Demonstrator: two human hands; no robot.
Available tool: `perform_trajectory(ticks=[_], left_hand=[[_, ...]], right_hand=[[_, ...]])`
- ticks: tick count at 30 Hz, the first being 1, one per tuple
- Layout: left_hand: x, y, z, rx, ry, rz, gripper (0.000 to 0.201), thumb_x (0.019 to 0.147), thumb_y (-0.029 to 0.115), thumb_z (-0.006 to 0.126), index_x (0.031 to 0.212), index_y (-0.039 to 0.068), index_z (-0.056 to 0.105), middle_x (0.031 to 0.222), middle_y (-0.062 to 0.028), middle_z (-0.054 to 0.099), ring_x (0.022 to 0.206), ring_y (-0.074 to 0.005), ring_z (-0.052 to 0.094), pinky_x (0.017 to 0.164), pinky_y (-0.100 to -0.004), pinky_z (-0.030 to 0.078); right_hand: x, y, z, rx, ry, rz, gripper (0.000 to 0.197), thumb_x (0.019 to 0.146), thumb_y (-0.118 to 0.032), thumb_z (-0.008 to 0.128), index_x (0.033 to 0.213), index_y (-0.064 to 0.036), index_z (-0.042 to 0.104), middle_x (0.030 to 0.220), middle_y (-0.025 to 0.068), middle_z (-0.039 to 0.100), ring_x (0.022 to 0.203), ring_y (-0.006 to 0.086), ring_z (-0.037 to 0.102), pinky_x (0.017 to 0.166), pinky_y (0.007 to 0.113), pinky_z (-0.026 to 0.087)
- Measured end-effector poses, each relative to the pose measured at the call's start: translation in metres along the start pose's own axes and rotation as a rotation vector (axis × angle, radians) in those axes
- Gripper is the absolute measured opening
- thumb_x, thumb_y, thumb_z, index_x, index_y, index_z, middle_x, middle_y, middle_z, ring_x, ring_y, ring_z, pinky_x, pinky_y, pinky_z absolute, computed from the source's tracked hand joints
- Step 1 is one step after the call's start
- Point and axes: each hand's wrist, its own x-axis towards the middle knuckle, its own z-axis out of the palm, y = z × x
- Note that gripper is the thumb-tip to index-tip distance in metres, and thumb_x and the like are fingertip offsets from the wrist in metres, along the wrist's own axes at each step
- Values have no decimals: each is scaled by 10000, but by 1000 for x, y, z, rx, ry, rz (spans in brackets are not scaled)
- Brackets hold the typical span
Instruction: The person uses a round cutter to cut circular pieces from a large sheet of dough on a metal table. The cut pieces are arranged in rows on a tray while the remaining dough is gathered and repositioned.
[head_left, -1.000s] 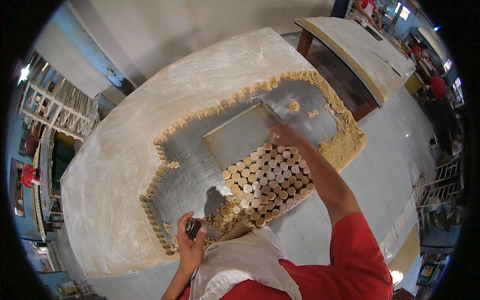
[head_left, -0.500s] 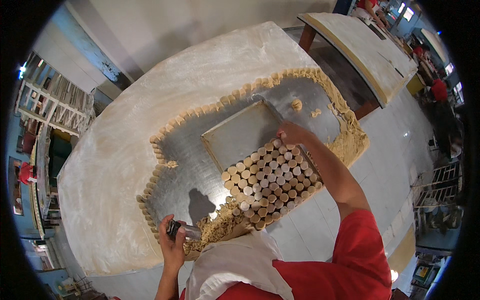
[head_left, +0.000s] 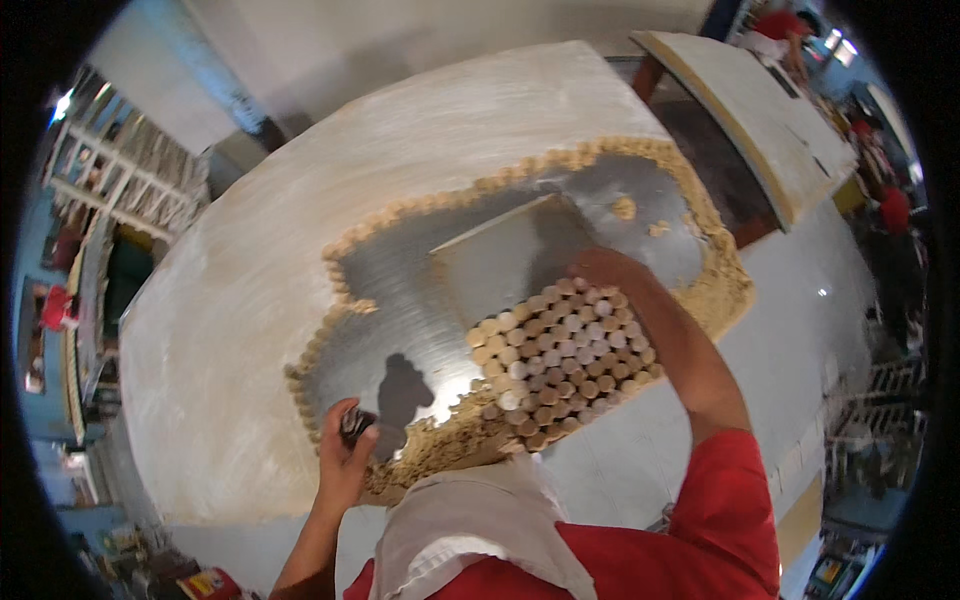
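Observation:
My left hand (head_left: 342, 455) is wrapped round a short metal cutter (head_left: 356, 424), a dark-topped tube, above the near left edge of the dough. My right hand (head_left: 606, 268) reaches over a shallow metal tray (head_left: 490, 250), at the far end of the packed dough rounds (head_left: 570, 345). Its fingers look closed and point down; what they hold, if anything, is hidden. The rounds stand close together in rows on the near part of the tray, some paler on top. The tray's far part is bare metal.
A scalloped rim of cut dough (head_left: 480, 188) borders the grey metal surface (head_left: 375, 300) on the floured table (head_left: 220, 350). Crumbly dough scraps (head_left: 445, 448) lie along the near edge. A small dough lump (head_left: 624, 207) sits at the far right. Another table (head_left: 750, 110) stands beyond; people work behind it.
The view has shifted, so the table sits slightly further right. My left hand has turned the cutter, whose tube pointed right before. My right hand stays at the end of the rounds.

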Motion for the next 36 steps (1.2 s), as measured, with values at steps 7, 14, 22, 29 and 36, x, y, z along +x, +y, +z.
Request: perform_trajectory(ticks=[7, 14, 22, 29, 36], left_hand=[[84, -7, -78, 697, -60, -70, 472, 993, 335, 790, 1213, 22, 514, 805, -183, 664, 724, -319, 702, 691, -451, 542], [215, -22, -115, 893, -79, 82, 440, 936, 288, 803, 1210, 78, 531, 813, -197, 695, 742, -409, 722, 683, -512, 544], [290, -40, -104, 975, -311, 107, 365, 937, 259, 759, 1133, 30, 555, 852, -224, 731, 862, -460, 738, 813, -548, 575], [322, -77, -87, 892, -447, 109, 380, 912, 220, 780, 1149, 18, 562, 915, -251, 717, 874, -452, 733, 758, -520, 577], [288, -80, -93, 615, -522, 123, 407, 886, 21, 791, 1244, 64, 602, 1145, -222, 679, 1042, -311, 698, 824, -454, 572]], right_hand=[[45, -150, -52, 407, 403, 69, 457, 1048, -281, 695, 1445, -61, 645, 1448, 174, 665, 1288, 401, 643, 1142, 538, 500], [183, -367, 17, 472, 445, -201, 493, 1004, -258, 749, 1442, -67, 627, 1340, 173, 626, 1299, 350, 582, 1113, 476, 465], [267, -405, 35, 425, 639, -83, 537, 831, -326, 872, 1300, -129, 701, 1238, 43, 663, 1200, 263, 581, 1056, 433, 415], [283, -400, 45, 397, 673, -117, 393, 761, -200, 840, 1106, -83, 693, 1100, 91, 620, 1093, 300, 609, 963, 453, 466], [300, -393, 46, 406, 861, -91, 459, 757, -110, 781, 1204, -47, 700, 1148, 125, 639, 1097, 331, 606, 1019, 475, 474]])
